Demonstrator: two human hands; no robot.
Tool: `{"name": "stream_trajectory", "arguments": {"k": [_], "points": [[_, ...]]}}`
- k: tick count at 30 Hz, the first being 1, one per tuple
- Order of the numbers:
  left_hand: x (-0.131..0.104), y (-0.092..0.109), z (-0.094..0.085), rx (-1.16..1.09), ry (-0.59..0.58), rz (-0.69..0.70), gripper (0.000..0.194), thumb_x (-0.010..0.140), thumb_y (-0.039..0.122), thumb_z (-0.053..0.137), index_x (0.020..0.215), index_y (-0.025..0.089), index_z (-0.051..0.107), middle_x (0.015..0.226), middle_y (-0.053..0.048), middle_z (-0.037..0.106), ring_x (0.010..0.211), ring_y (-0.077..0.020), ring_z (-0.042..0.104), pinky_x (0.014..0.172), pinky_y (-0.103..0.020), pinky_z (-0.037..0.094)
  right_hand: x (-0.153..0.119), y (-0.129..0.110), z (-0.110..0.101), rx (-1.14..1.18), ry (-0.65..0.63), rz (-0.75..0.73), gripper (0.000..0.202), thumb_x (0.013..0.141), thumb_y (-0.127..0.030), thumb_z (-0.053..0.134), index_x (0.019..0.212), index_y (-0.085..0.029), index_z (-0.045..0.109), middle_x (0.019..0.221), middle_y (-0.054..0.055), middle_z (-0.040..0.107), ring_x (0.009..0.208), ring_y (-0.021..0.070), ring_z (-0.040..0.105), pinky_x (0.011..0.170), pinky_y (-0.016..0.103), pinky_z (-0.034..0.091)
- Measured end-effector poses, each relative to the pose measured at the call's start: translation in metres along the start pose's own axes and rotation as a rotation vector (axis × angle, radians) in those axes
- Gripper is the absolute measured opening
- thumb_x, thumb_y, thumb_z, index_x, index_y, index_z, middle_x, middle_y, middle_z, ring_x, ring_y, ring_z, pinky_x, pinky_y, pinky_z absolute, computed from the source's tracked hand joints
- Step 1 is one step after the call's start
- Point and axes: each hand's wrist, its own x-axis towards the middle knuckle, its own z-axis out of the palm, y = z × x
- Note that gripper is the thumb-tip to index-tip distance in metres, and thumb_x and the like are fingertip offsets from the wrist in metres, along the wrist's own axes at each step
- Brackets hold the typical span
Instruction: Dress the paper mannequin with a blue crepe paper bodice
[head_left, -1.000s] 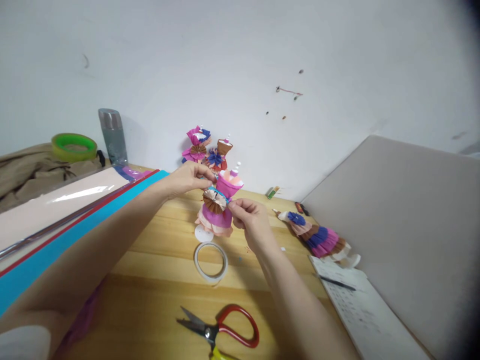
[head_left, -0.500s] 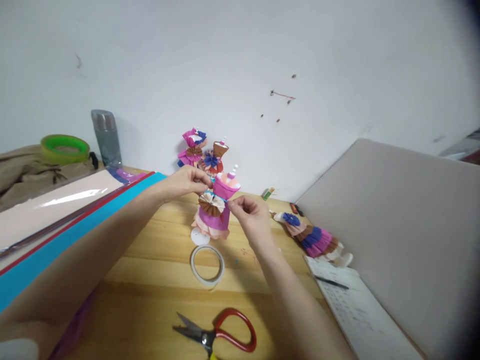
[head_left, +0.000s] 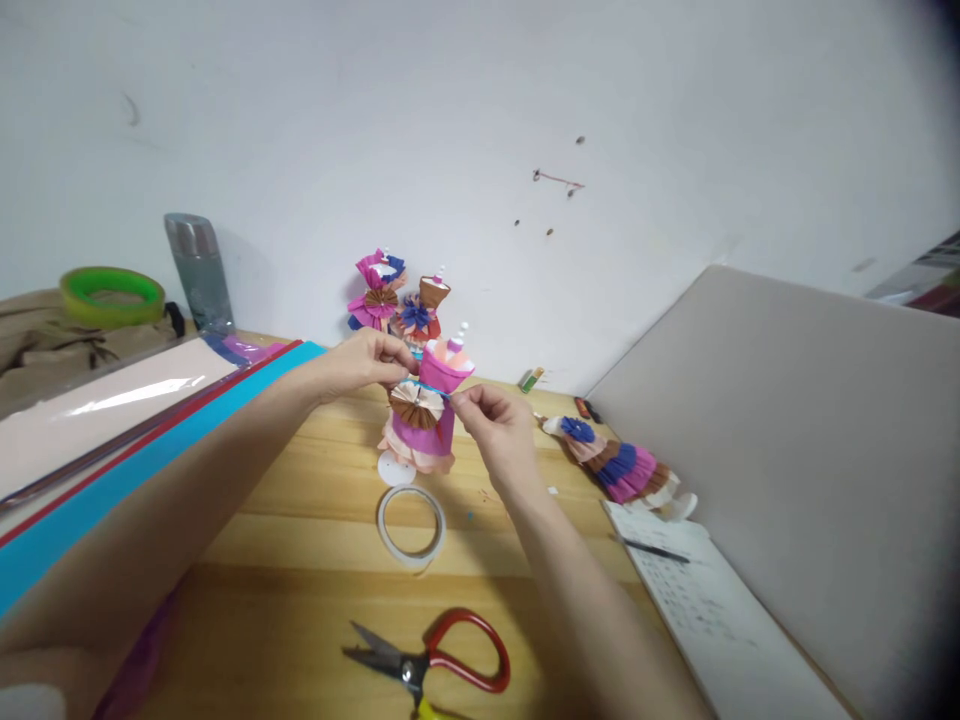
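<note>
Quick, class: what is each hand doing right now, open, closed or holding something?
Left hand: closed, apparently pinching one end of the blue strip.
Right hand: closed, pinching the strip's other end.

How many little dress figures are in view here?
4: the pink-topped figure between the left hand and right hand; the brown-rosette figure and brown-topped figure near the wall; and the striped figure lying at right. Others could be hidden.
</note>
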Motion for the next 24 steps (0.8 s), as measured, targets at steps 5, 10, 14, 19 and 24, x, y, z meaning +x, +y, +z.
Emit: {"name": "stream_trajectory", "arguments": {"k": [5,10,14,19,24], "points": [[-0.002,0.001,0.0,0.073,0.034,0.01,0.011,0.071,0.022,0.067,0.075,0.014,0.073,0.074,-0.003,0.071,0.069,-0.0144,0.064,0.067,-0.028,0.051,0.0,0.0,0.0,0.034,-0.018,0.043,0.029,0.068,-0.042,0.065,0.055,-0.018,0.055,0.047,-0.006,0.042,0.048,0.0078,0.032,0.048,0.023,0.027],[-0.009,0.012,0.005,0.289,0.25,0.242,0.015,0.078,0.028,0.064,0.08,0.015,0.071,0.093,-0.007,0.071,0.088,-0.0192,0.064,0.082,-0.034,0.05,-0.001,-0.004,0.001,0.095,-0.035,0.055,0.028,0.067,-0.042,0.066,0.055,-0.018,0.057,0.047,-0.006,0.041,0.046,0.0071,0.029,0.047,0.023,0.026],[-0.017,0.017,0.014,0.514,0.26,0.519,0.009,0.08,0.024,0.068,0.074,0.017,0.068,0.093,-0.006,0.066,0.093,-0.0191,0.06,0.088,-0.036,0.046,0.0,-0.008,0.002,0.158,-0.038,0.068,0.031,0.066,-0.045,0.07,0.057,-0.018,0.057,0.047,-0.006,0.042,0.045,0.0068,0.029,0.046,0.022,0.026],[-0.02,0.006,0.021,0.781,0.223,0.66,0.007,0.081,0.023,0.072,0.077,0.019,0.069,0.087,-0.005,0.062,0.089,-0.0191,0.053,0.08,-0.033,0.044,0.002,-0.007,0.003,0.151,-0.038,0.063,0.031,0.066,-0.045,0.069,0.056,-0.018,0.057,0.047,-0.006,0.042,0.046,0.0068,0.029,0.045,0.023,0.025],[-0.019,-0.002,0.019,0.788,0.202,0.728,0.01,0.085,0.021,0.069,0.075,0.017,0.067,0.085,-0.005,0.062,0.085,-0.0178,0.054,0.079,-0.032,0.044,0.004,-0.003,0.003,0.14,-0.029,0.075,0.03,0.066,-0.043,0.067,0.055,-0.018,0.055,0.047,-0.006,0.041,0.046,0.0068,0.029,0.046,0.023,0.026]]}}
